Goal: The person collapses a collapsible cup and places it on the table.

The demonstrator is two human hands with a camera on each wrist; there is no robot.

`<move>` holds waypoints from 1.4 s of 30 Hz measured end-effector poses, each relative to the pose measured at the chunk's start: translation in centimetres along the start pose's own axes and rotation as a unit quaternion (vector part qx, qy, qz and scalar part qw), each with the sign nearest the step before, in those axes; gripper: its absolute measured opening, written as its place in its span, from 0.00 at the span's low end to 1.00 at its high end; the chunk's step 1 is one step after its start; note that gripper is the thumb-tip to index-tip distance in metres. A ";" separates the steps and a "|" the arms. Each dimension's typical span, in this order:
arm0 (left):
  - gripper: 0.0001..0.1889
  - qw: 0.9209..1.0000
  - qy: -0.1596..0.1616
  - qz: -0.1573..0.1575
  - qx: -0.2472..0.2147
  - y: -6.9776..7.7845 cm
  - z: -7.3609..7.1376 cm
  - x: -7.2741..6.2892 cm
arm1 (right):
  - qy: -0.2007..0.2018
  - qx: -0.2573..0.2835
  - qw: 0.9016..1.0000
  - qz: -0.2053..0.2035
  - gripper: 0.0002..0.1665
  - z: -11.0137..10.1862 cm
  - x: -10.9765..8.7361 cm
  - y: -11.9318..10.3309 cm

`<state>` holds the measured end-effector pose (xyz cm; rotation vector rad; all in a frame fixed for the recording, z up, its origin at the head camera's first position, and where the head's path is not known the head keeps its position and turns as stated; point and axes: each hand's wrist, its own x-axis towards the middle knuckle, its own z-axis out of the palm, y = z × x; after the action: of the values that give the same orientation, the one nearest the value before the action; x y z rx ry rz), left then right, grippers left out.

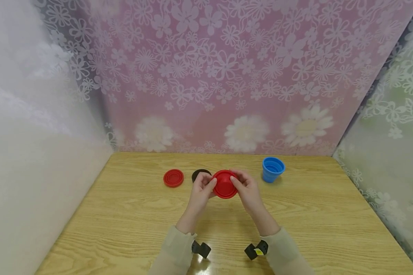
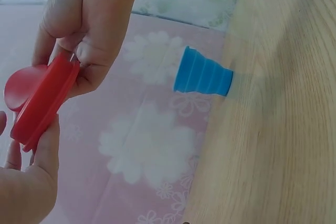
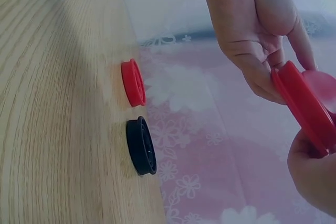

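Between the two hands is a red collapsible cup [image 1: 224,185], folded to a thick ring with its smooth middle bulging out on the upper face. My left hand [image 1: 199,193] pinches its left rim, thumb on top and fingers beneath. At the opposite rim, my right hand [image 1: 250,193] pinches it the same way. The left wrist view shows the red cup [image 2: 47,98] edge-on, raised off the table, its round bulge standing out on one side. Much of the cup's underside is hidden by the fingers.
A blue collapsible cup [image 1: 272,170], stretched out, stands upright at the back right of the wooden table [image 1: 134,225]. Back left lie a flattened red cup [image 1: 173,178] and a flattened black cup [image 3: 140,145], partly behind my left hand. Flower-patterned panels enclose the table's back and sides.
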<state>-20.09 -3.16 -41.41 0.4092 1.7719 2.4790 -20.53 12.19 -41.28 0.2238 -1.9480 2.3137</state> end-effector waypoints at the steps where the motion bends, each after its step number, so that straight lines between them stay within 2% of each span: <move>1: 0.06 1.000 0.002 -0.007 0.003 0.2 0.1 -0.1 | -0.008 -0.009 1.000 0.002 0.17 0.0 0.0 0.0; 5: 0.09 1.000 0.001 -0.024 0.003 0.5 0.2 -0.2 | -0.040 -0.035 0.999 0.011 0.17 -0.2 -0.2 0.1; 13: 0.08 1.000 -0.021 -0.012 0.009 0.4 0.0 -0.4 | -0.073 -0.053 0.996 0.013 0.17 -0.4 -0.3 0.2; 18: 0.16 0.999 -0.049 -0.009 0.021 0.4 -0.1 -0.4 | -0.094 -0.067 0.993 0.018 0.19 -0.6 -0.4 0.2; 22: 0.15 0.998 -0.047 -0.010 0.030 0.5 -0.2 -0.4 | -0.104 -0.086 0.991 0.016 0.20 -0.8 -0.3 0.3; 27: 0.14 0.999 -0.033 -0.014 0.041 0.6 -0.1 -0.3 | -0.101 -0.093 0.990 0.009 0.18 -0.7 -0.2 0.2; 33: 0.12 0.998 -0.018 0.006 0.063 0.5 0.0 -0.2 | -0.082 -0.097 0.992 0.003 0.15 -0.4 -0.3 0.2; 38: 0.11 0.994 -0.002 0.020 0.103 0.4 0.2 -0.4 | -0.065 -0.102 0.993 -0.006 0.14 -0.2 -0.4 0.4; 42: 0.10 0.989 0.004 0.040 0.144 0.3 0.3 -0.5 | -0.056 -0.106 0.993 -0.015 0.13 0.0 -0.4 0.6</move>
<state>-19.54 -3.11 -41.13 0.4972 2.1668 2.2788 -20.23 12.10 -41.94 0.3683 -2.2066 2.0973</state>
